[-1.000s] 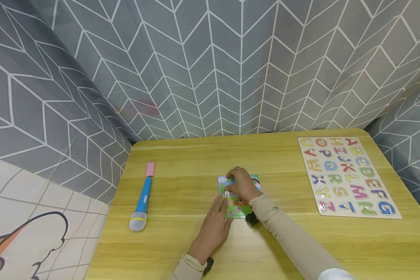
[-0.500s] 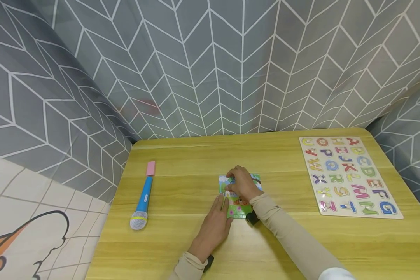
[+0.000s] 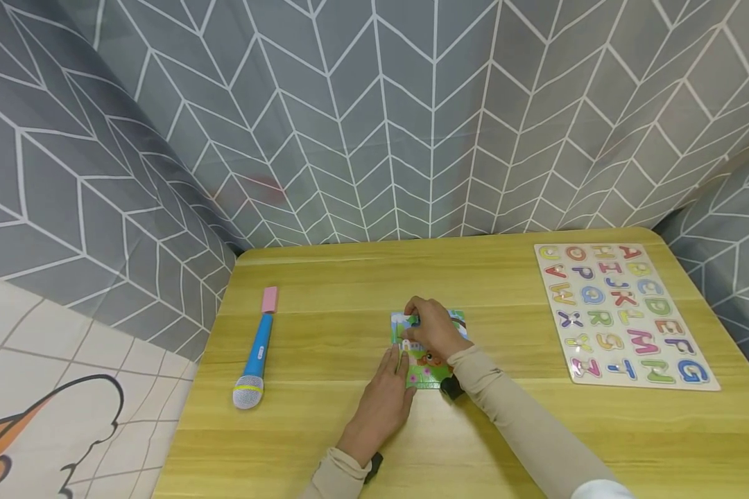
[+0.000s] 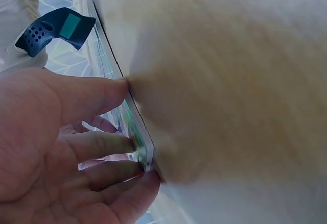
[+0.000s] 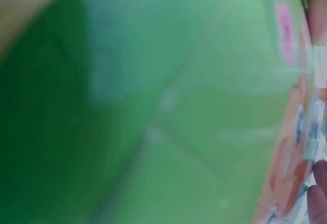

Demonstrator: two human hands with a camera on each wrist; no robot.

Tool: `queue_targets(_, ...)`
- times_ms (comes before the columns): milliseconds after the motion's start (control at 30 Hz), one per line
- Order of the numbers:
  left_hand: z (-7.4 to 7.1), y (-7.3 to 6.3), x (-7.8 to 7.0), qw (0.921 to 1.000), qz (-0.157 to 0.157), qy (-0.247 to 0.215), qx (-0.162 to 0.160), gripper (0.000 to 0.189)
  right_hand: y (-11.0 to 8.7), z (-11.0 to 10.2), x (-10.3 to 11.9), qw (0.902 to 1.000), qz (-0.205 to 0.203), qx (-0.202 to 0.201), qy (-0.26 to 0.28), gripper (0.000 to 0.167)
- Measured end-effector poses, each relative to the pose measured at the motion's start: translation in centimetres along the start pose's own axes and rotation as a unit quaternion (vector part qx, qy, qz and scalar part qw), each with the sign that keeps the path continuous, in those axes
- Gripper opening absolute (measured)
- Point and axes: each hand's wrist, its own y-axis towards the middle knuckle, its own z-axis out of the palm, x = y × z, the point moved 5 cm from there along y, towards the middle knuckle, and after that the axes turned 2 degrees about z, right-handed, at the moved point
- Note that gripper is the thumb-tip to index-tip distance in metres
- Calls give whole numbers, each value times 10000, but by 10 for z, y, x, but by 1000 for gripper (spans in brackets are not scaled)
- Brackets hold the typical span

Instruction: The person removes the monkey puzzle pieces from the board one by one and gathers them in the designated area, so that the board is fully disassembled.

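Note:
A small jigsaw puzzle (image 3: 419, 375) lies on the table, with a bright picture of green grass, pink flowers and an orange animal. My left hand (image 3: 379, 407) rests at its near left corner. In the left wrist view, the thumb (image 4: 102, 94) and other fingers touch the thin edge of its board (image 4: 134, 117). Across the puzzle's upper middle reaches my right hand (image 3: 435, 331), thumb and forefinger bent down to the surface. A dark blue patch shows between them; whether it is a loose piece I cannot tell. The right wrist view is filled by the blurred green puzzle (image 5: 204, 106).
A wooden alphabet board (image 3: 624, 315) with coloured letters lies at the right. At the left are a blue toy microphone (image 3: 259, 353) and a pink block (image 3: 269, 300) touching or almost touching its handle end. A patterned grey curtain (image 3: 406, 138) hangs behind the table (image 3: 324, 298).
Hardly anything differs. Both hands keep their places on the puzzle, and the whole head view has shifted very slightly.

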Motion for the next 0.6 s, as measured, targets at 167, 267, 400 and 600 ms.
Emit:
queue_targets(167, 0, 0, 0, 9999, 13, 117, -31, 55, -1, -2, -2, 9997, -89, 31, 213, 28)
queue_targets(267, 0, 1, 0, 9999, -3, 151, -17, 56, -3, -4, -4, 9995, -121, -13, 298, 24)
queue_targets(400, 0, 1, -1, 9998, 10, 177, -31, 55, -6, -7, -6, 9991, -107, -151, 383, 21)
queue_targets(600, -2, 1, -1, 9999, 7, 83, -58, 55, -10, -16, -7, 9960, -230, -393, 769, 20)
